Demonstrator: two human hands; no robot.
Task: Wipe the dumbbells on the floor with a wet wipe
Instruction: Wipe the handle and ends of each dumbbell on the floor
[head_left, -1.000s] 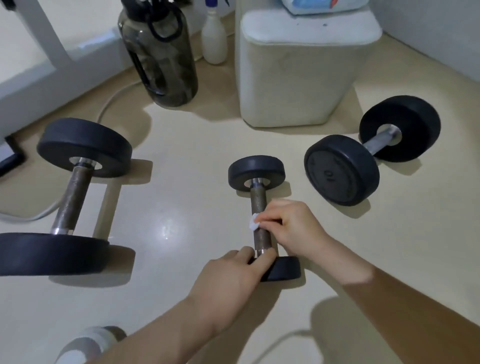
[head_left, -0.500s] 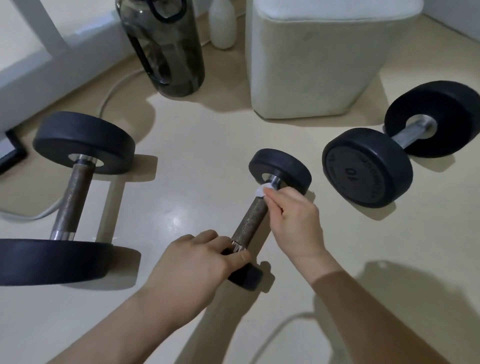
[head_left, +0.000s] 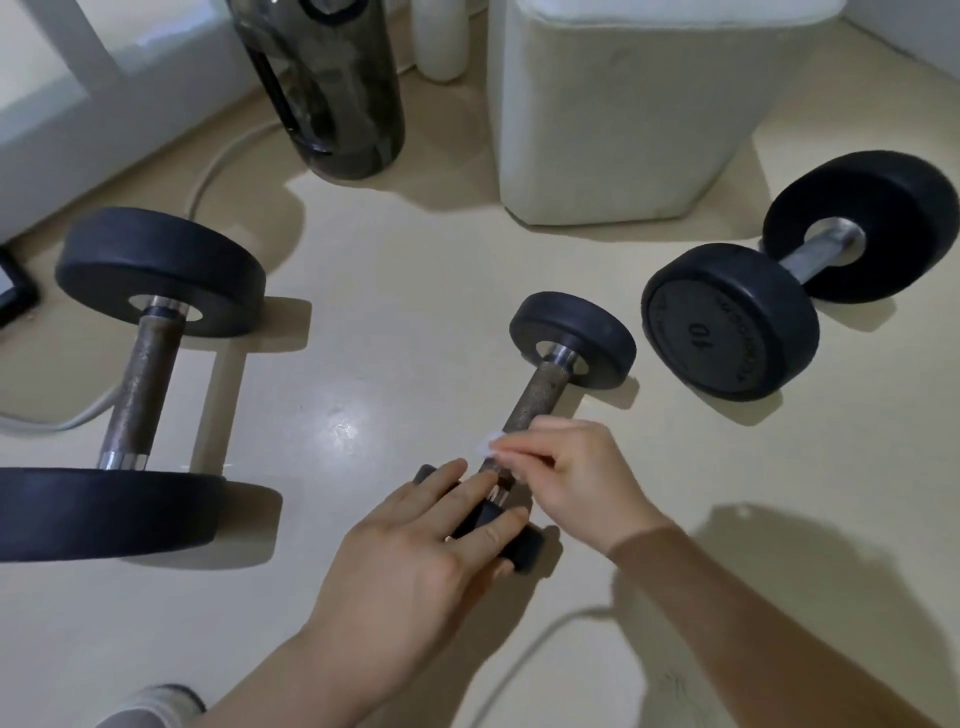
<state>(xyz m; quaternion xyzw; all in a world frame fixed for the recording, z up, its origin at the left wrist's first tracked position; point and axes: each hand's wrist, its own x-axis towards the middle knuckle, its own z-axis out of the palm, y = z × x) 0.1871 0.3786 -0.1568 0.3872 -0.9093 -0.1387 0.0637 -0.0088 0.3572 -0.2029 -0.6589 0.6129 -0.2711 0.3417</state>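
A small black dumbbell (head_left: 543, 392) with a rough brown handle lies on the cream floor in the middle. My left hand (head_left: 415, 540) rests flat on its near weight, fingers spread over it. My right hand (head_left: 566, 478) pinches a small white wet wipe (head_left: 488, 448) against the near end of the handle. A large dumbbell (head_left: 140, 358) lies at the left. Another large one marked 10 (head_left: 732, 322) lies at the right.
A dark water bottle (head_left: 332, 88) and a white bottle (head_left: 441, 41) stand at the back. A cream padded stool (head_left: 634, 114) stands behind the small dumbbell. A grey cable (head_left: 218, 161) curves at the left, another cable (head_left: 524, 670) runs by my right arm.
My right hand has slid the wipe down the handle from the far weight toward the near end. My left hand has loosened from a grip to flat, spread fingers on the near weight.
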